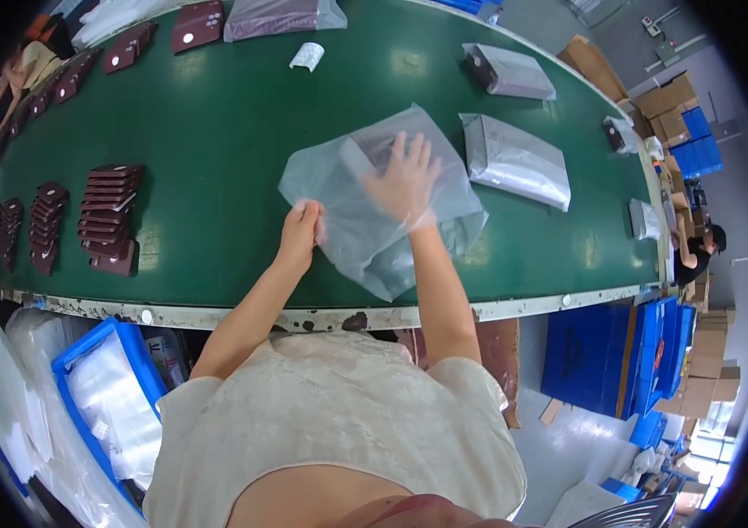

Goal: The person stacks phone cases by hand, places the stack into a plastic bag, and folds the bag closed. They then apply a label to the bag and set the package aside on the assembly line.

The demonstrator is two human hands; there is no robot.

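A large translucent plastic bag (338,167) lies over the green table in front of me. My left hand (302,231) pinches the bag's near left edge. Inside the bag, seen through the film, is my right hand (405,180), its fingers spread and pointing away from me. Beside those fingers, a dark object with a pale side (363,157) shows faintly under the plastic; its outline is unclear. Just to the right lies a wrapped packet (516,160) in similar plastic.
Stacks of dark red pieces (110,216) stand at the left on the green table (215,132). A curled white piece (307,57) and another wrapped packet (509,72) lie farther back. A blue crate (114,396) is below left. People are at the far left and far right.
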